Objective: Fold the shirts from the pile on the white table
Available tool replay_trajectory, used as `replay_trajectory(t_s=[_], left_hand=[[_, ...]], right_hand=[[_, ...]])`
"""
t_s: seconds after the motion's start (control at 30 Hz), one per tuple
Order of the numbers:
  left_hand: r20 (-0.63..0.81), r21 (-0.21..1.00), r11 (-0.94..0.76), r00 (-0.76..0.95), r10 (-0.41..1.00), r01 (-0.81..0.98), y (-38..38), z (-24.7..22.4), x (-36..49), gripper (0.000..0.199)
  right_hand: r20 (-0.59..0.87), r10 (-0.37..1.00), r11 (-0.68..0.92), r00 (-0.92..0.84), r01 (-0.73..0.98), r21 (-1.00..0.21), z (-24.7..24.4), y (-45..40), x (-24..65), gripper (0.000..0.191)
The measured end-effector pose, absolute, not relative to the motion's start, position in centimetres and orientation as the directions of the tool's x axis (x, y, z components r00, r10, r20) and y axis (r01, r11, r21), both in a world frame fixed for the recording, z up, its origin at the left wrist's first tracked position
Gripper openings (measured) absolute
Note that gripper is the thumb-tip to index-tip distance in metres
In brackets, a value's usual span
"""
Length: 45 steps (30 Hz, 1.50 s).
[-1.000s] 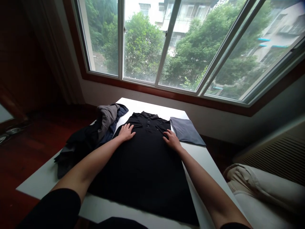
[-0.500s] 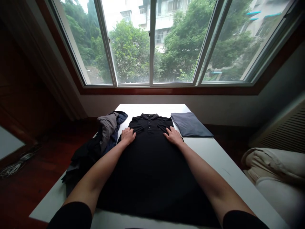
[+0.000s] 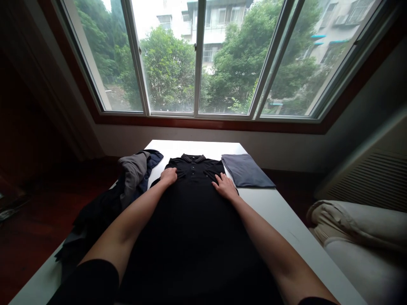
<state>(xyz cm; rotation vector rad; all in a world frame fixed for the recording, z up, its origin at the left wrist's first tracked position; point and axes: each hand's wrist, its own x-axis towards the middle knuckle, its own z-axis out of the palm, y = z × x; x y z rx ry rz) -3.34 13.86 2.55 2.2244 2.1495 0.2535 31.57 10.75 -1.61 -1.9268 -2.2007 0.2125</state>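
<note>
A black polo shirt [image 3: 197, 228] lies front up on the white table, its collar at the far end and its body stretching toward me. At its left sleeve area my left hand [image 3: 168, 175] is closed, fingers curled on the black fabric. My right hand [image 3: 225, 186] rests flat on the opposite side below the other sleeve, with its fingers apart. Both short sleeves lie turned inward over the chest. The shirt's hem is out of view at the bottom.
A heap of dark and grey clothes [image 3: 132, 169] hangs over the left side of the white table [image 3: 286, 237]. Right of the collar lies a folded grey-blue cloth [image 3: 249, 171]. Cream rolled bedding [image 3: 356, 224] sits beyond the table's right edge. Windows [image 3: 197, 63] span the wall ahead.
My left hand has gone from fingers spread on the shirt to closed on its fabric. My right hand stays flat on the shirt. The whole view has shifted slightly.
</note>
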Motion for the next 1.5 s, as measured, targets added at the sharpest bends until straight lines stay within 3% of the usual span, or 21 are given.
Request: replay_trajectory(t_s=[0.2, 0.37, 0.53, 0.77, 1.07, 1.23, 1.37, 1.5], left_hand=[[0.091, 0.182, -0.064, 0.048, 0.995, 0.981, 17.2, 0.9, -3.7, 0.049], [0.068, 0.198, -0.005, -0.009, 0.998, 0.980, 19.9, -0.8, -3.4, 0.070], [0.058, 0.222, 0.045, -0.060, 0.997, 0.974, 22.3, -1.4, -3.4, 0.078], [0.063, 0.238, 0.009, -0.024, 0.998, 0.971, 23.9, -0.6, -4.6, 0.069], [0.160, 0.170, -0.147, 0.120, 0.980, 0.974, 19.0, -1.3, -4.6, 0.052], [0.106, 0.209, -0.222, 0.204, 0.973, 0.952, 17.7, -1.2, -6.1, 0.059], [0.076, 0.200, -0.129, 0.116, 0.990, 0.971, 17.5, -1.6, -5.9, 0.059], [0.003, 0.175, -0.077, 0.078, 0.997, 0.981, 18.0, -2.3, -5.7, 0.066]], right_hand=[[0.052, 0.990, 0.137, -0.129, 0.968, -0.211, -1.8, 11.1, 31.7, 0.069], [0.093, 0.987, 0.149, -0.132, 0.967, -0.208, -2.2, 11.3, 31.9, 0.068], [0.139, 0.979, 0.178, -0.148, 0.955, -0.238, -3.0, 11.7, 32.2, 0.065], [0.114, 0.984, 0.164, -0.140, 0.958, -0.236, -3.0, 11.8, 32.3, 0.066], [0.039, 0.992, 0.128, -0.122, 0.954, -0.272, -1.5, 12.0, 32.3, 0.073], [0.111, 0.993, 0.063, -0.030, 0.950, -0.305, -0.3, 13.1, 30.9, 0.058], [0.214, 0.970, 0.181, -0.116, 0.931, -0.316, 0.2, 15.9, 29.9, 0.060], [0.107, 0.984, 0.170, -0.143, 0.935, -0.312, -0.4, 18.7, 29.8, 0.064]])
